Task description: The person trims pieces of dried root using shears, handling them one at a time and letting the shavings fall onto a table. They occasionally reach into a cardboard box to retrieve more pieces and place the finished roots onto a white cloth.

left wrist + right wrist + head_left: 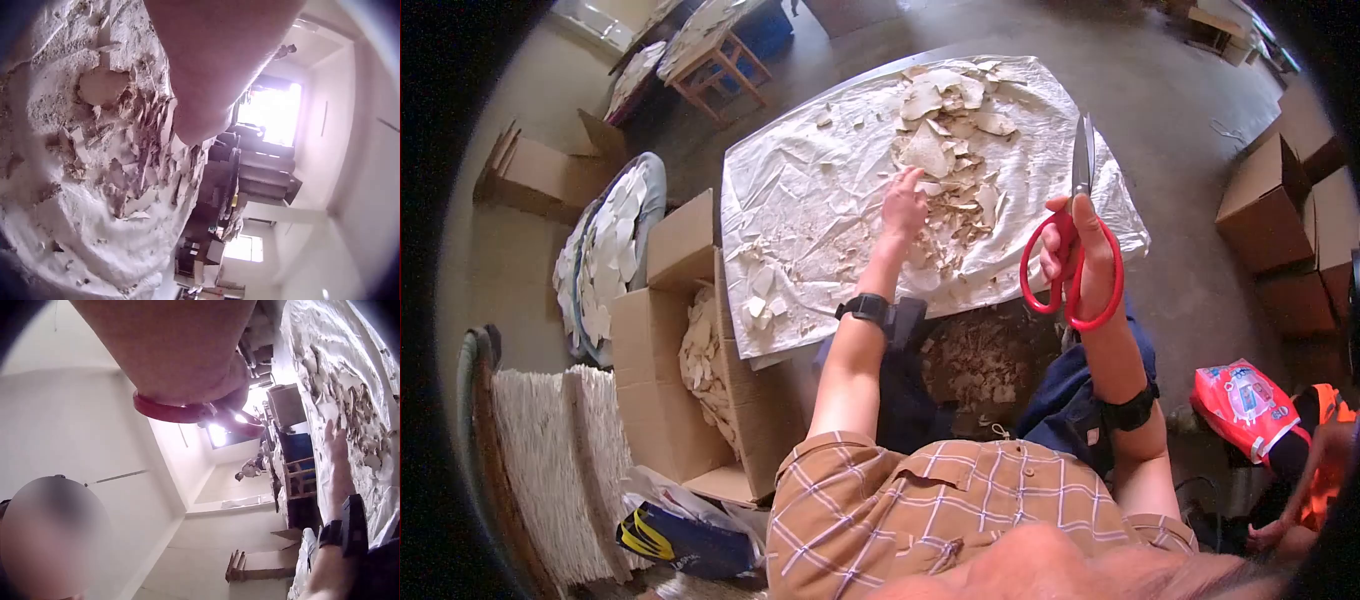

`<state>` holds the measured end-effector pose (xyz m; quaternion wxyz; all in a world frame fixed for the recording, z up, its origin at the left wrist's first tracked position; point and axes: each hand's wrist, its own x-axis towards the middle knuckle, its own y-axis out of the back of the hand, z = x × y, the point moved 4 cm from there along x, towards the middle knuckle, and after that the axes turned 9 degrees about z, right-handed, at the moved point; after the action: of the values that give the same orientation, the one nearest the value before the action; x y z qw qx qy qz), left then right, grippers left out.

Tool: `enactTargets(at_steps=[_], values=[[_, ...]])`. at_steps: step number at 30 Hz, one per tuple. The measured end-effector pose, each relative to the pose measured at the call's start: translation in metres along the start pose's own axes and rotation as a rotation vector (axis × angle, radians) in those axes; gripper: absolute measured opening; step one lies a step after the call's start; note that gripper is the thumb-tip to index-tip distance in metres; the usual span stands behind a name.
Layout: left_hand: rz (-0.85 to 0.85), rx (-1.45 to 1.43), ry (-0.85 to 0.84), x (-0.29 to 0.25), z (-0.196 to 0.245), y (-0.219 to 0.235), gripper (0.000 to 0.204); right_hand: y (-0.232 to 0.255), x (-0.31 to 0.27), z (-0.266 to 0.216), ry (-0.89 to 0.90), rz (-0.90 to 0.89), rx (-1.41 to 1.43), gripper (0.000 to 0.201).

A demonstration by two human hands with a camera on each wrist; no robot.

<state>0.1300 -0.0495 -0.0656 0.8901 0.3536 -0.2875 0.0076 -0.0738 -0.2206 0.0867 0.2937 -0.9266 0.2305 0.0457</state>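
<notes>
We've got the left hand (905,208) reaching over the sheet-covered table (785,190), fingers loosely out at the near-left edge of the pile of pale pieces (972,205); whether the fingertips touch a piece, we can't tell. The left wrist view hides those fingers behind the wrist. Right hand (1090,235): wrapped round the red handles of the scissors (1083,170), held up at the table's right side, blades pointing away from the person and together or nearly so, apart from the pile. Pile runs across the right-middle of the sheet, big flakes at the far end, crumbs nearer; a few white chips (765,305) lie at the near-left corner.

In the way: a cardboard box (655,345) with more pieces stands close by the table's left side, and the person's legs (1060,400) sit at the near edge with floor scraps (975,365) between. Further left we see a round tray (656,195) loaded with white pieces, plus a ridged pale stack (540,420) and a dark blue bag (685,540). Right side: cardboard cartons (1265,205), a red package (1240,405), part of someone in orange (1315,485). Far left: wooden stand (725,70).
</notes>
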Motion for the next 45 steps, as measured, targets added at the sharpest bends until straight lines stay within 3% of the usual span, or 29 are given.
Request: enactTargets(at_steps=[1, 3, 8, 11, 12, 13, 15, 19, 22, 25, 27, 29, 34, 36, 38, 39, 40, 41, 45], values=[[-0.001, -0.010, -0.003, 0.001, -0.002, -0.008, 0.039, -0.001, 0.003, -0.001, 0.007, 0.006, -0.005, 0.044], [-0.183, 0.338, -0.099, -0.004, -0.004, -0.025, 0.040, -0.003, 0.010, -0.001, 0.036, -0.057, -0.019, 0.039], [-0.259, 0.332, -0.064, 0.006, -0.002, -0.017, 0.034, 0.013, 0.036, 0.028, -0.005, 0.043, -0.008, 0.037], [-0.201, 0.147, 0.089, 0.014, -0.008, -0.003, 0.024, 0.021, 0.045, 0.049, -0.095, 0.108, 0.008, 0.038], [-0.086, -0.075, 0.203, 0.019, -0.011, 0.005, 0.022, 0.017, 0.043, 0.051, -0.104, 0.096, 0.001, 0.038], [-0.082, -0.075, 0.200, 0.022, -0.011, 0.009, 0.022, 0.013, 0.040, 0.050, -0.123, 0.081, -0.029, 0.039], [-0.098, -0.807, 0.769, 0.016, -0.020, 0.014, 0.026, 0.008, 0.034, 0.052, -0.130, 0.046, -0.115, 0.038], [-0.096, -1.155, 0.853, 0.003, 0.020, 0.048, 0.028, 0.001, 0.027, 0.063, -0.125, -0.029, -0.310, 0.038], [-0.034, -1.144, 0.839, -0.012, 0.039, 0.068, 0.024, -0.001, 0.027, 0.078, -0.041, -0.115, -0.556, 0.038], [0.067, -1.159, 0.872, -0.026, 0.042, 0.074, 0.019, -0.007, 0.026, 0.086, 0.152, -0.181, -0.807, 0.042], [0.138, -1.185, 0.909, -0.030, 0.035, 0.074, 0.016, -0.008, 0.023, 0.085, 0.150, -0.166, -0.872, 0.043], [0.087, -1.277, 0.870, -0.028, 0.031, 0.073, 0.014, -0.012, 0.021, 0.082, 0.255, -0.199, -1.093, 0.043], [0.000, -1.311, 0.804, -0.023, 0.035, 0.083, 0.010, -0.012, 0.027, 0.091, 0.173, -0.196, -0.881, 0.043], [0.166, -1.290, 0.716, -0.021, 0.045, 0.089, 0.009, -0.013, 0.028, 0.091, 0.161, -0.189, -0.775, 0.044], [0.138, -1.229, 0.626, -0.018, 0.061, 0.096, 0.009, -0.015, 0.026, 0.091, -0.078, -0.161, -0.553, 0.042], [0.110, -1.164, 0.535, -0.017, 0.069, 0.099, 0.011, -0.015, 0.028, 0.092, -0.075, -0.155, -0.553, 0.042], [0.017, -1.271, 0.367, -0.015, 0.078, 0.103, 0.017, -0.014, 0.031, 0.094, -0.126, -0.127, -0.374, 0.040], [-0.093, -1.195, 0.299, -0.017, 0.071, 0.102, 0.018, -0.013, 0.035, 0.095, -0.175, -0.098, -0.194, 0.039], [-0.349, -1.242, 0.180, -0.023, 0.085, 0.104, 0.016, -0.014, 0.043, 0.083, -0.120, -0.073, -0.121, 0.037]])
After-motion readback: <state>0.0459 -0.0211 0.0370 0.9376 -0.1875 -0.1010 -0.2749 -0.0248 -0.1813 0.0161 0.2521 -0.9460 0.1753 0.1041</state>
